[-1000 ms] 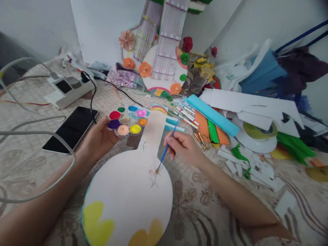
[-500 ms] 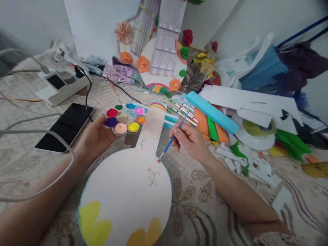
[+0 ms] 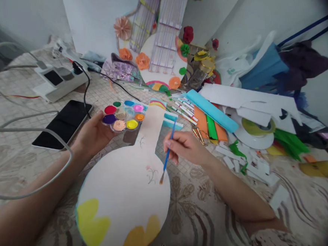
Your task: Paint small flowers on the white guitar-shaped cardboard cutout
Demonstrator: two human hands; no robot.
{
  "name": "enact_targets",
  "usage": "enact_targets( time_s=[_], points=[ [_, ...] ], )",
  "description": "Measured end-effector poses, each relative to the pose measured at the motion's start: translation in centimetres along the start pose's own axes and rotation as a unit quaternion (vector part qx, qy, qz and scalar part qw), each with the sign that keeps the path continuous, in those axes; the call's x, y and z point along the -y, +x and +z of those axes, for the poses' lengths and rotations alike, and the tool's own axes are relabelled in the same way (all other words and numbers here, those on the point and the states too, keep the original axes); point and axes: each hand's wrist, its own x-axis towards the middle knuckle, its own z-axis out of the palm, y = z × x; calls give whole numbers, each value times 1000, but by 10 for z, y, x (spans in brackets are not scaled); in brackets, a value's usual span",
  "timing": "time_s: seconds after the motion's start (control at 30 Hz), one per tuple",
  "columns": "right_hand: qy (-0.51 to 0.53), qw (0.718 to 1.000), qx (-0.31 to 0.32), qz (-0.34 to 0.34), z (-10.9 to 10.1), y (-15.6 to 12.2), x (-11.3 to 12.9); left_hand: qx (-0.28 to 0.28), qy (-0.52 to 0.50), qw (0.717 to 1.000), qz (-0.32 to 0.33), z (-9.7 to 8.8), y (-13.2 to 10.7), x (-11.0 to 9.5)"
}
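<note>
My left hand (image 3: 96, 135) is closed on the edge of a paint palette (image 3: 120, 113) whose round wells hold red, green, blue, pink, orange, yellow, peach and purple paint. Between the fingers of my right hand (image 3: 185, 146) is a thin blue paintbrush (image 3: 168, 152), its bristles pointing down over the right side of a white cutout (image 3: 114, 175). Whether the tip touches the surface I cannot tell. The cutout has a round body and a straight neck. Yellow and orange petal shapes lie along its lower edge, and small drawn sprigs with a pink bud sit near the neck.
A phone (image 3: 63, 124) and a power strip (image 3: 60, 83) with looping cables lie to the left. At the back stands a flower-decorated craft piece (image 3: 162, 59). Gold-handled scissors (image 3: 200, 136), a blue paper roll (image 3: 212, 110), a tape roll (image 3: 259, 127) and paper scraps (image 3: 257, 165) lie right.
My right hand has swung the paintbrush to a steeper angle, its tip moving down the cutout's right side. The scissors show more fully. My left hand still holds the palette.
</note>
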Motion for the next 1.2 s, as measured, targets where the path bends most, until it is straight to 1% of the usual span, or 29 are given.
enact_targets(
  time_s=[0.07,0.1,0.13,0.17,0.23,0.27,0.3,0.33,0.37,0.47,0.5,0.53,0.57,0.63,0.67,0.7,0.73,0.77,0.8,0.83,0.9,0.93,0.97,1.0,1.07,1.1,1.13,1.17,1.2],
  points=[
    [-2,998,64,27,4,0,-1,5,4,1000,1,-1,1,0],
    [-4,998,58,25,4,2,-3,7,4,1000,3,-2,1,1],
    [-6,1000,20,10,4,4,-4,9,4,1000,6,-2,2,1],
    [-6,999,-43,-13,2,6,-7,10,5,1000,7,-2,2,1],
    [-2,983,-173,-66,-4,11,-10,10,2,1000,7,-2,2,1],
    [5,975,-208,-84,-6,12,-11,9,1,1000,5,-2,2,1],
    [16,972,-215,-90,-8,13,-11,8,0,1000,3,-1,1,1],
    [29,977,-195,-84,-8,12,-11,9,-1,1000,2,-1,1,0],
    [42,985,-155,-69,-7,11,-11,8,-1,1000,3,-1,1,0],
    [53,999,11,6,2,5,-10,3,-2,1000,1,-1,1,0],
    [49,997,47,23,5,5,-11,-1,-5,1000,-2,-1,1,0],
    [43,997,52,27,6,5,-12,-4,-8,1000,-6,-1,1,0],
    [34,999,23,17,7,6,-13,-5,-11,1000,-8,-1,1,0],
    [15,994,-104,-34,5,10,-15,-5,-18,1000,-7,-1,1,0],
    [9,983,-171,-62,4,12,-15,-5,-21,1000,-5,-1,1,0],
    [7,972,-219,-83,2,13,-15,-4,-21,1000,-5,-1,1,-1],
    [13,966,-241,-95,1,13,-15,-4,-20,1000,-6,-1,1,-1],
    [25,966,-238,-97,1,13,-14,-3,-18,1000,-6,0,1,-1],
    [41,972,-213,-88,3,11,-13,-1,-15,1000,-5,0,1,-1],
    [56,982,-168,-67,5,9,-12,1,-12,1000,-4,0,1,-1],
    [70,996,-47,-11,11,7,-11,0,-10,1000,-3,1,0,-1],
    [69,998,-3,10,13,6,-12,-2,-10,1000,-5,1,0,-1],
    [64,998,11,16,15,7,-14,-4,-10,1000,-8,2,0,-1],
    [56,998,-9,6,15,9,-16,-6,-10,1000,-10,2,0,-1],
    [38,990,-127,-43,12,14,-19,-9,-10,1000,-9,3,0,-1],
    [31,979,-189,-68,9,17,-21,-10,-10,1000,-9,3,0,-1],
    [29,968,-233,-84,6,19,-22,-12,-12,1000,-8,4,-1,-1],
    [34,962,-254,-91,4,20,-21,-12,-15,1000,-7,4,-1,-2],
    [45,963,-251,-89,4,20,-21,-11,-18,1000,-7,4,-2,-2]
  ],
)
